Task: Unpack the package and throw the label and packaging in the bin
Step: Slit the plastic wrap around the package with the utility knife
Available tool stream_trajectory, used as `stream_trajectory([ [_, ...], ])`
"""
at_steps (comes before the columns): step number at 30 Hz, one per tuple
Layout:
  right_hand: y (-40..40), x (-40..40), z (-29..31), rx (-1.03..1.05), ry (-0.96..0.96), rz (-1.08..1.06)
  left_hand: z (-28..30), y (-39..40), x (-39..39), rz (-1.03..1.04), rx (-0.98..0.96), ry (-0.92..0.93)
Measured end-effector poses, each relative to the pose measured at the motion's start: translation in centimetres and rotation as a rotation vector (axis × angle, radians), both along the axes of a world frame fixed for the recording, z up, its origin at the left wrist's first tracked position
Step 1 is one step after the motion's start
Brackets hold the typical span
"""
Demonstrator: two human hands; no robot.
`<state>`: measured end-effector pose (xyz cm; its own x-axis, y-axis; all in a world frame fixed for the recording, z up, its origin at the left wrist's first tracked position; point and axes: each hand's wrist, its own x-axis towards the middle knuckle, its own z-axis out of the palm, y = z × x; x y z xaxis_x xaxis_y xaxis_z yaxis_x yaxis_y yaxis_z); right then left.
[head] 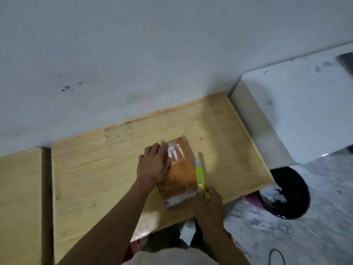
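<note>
Package, an orange-brown parcel wrapped in clear tape (178, 175), lay mid-counter on the pale wooden counter (107, 169). Left hand (153, 165) pressed flat on its 9 o'clock edge, fingers straight. Right hand (209, 199) gripped a lime-green utility knife (200, 177) along its 3 o'clock edge. Black round bin (286, 192) stood at 3 o'clock, on the floor.

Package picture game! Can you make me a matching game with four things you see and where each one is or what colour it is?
Things:
1. package
2. cutter
3. bin
4. left hand

Clues:
A. black, on the floor past the table's right end
B. bright green, gripped by the right hand
C. brown, wrapped in shiny tape, lying on the wooden table
D. pressing down on top of the package

Right pairs: 1-C, 2-B, 3-A, 4-D
</note>
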<state>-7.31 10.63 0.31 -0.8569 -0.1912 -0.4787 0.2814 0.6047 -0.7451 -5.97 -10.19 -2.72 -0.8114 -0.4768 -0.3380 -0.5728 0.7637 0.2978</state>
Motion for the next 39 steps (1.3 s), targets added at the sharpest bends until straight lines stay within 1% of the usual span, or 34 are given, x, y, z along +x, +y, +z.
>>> stream_trajectory([
  [3,-0.6,0.3,-1.6,0.020,0.009,-0.082,0.1,0.7,0.9,0.059,0.038,-0.011],
  [6,-1.0,-1.1,-2.2,0.024,0.099,-0.098,0.2,1.8,2.5,0.168,0.078,-0.016],
  [11,-2.1,-4.9,-2.2,0.030,0.174,0.050,0.7,4.5,5.3,0.413,0.128,0.050],
  [13,-3.0,-6.7,-2.1,0.037,0.207,0.128,0.8,5.5,5.8,0.483,0.148,0.061],
  [17,-5.2,-9.4,-1.9,0.039,0.205,0.295,1.2,7.1,5.8,0.595,0.178,0.051],
  [22,-6.3,-10.4,-1.5,-0.058,0.174,0.339,1.2,7.9,5.3,0.690,0.195,0.061],
  [26,-6.0,-10.5,-1.9,-0.069,0.173,0.356,1.3,8.3,4.9,0.696,0.167,0.050],
  [30,-5.7,-11.1,-1.9,-0.086,0.121,0.380,1.0,8.5,4.7,0.685,0.121,0.013],
  [32,-5.3,-11.6,-1.8,-0.101,0.106,0.374,1.0,8.5,4.4,0.684,0.065,-0.034],
  [34,-4.5,-12.2,-1.5,-0.112,0.132,0.342,1.1,8.6,3.8,0.684,-0.001,-0.076],
  [36,-3.0,-12.9,-1.1,-0.105,0.178,0.286,1.3,8.5,2.8,0.617,-0.023,-0.054],
  [39,-0.1,-13.1,-0.8,-0.045,0.213,0.210,1.3,7.9,0.8,0.376,-0.020,-0.043],
])
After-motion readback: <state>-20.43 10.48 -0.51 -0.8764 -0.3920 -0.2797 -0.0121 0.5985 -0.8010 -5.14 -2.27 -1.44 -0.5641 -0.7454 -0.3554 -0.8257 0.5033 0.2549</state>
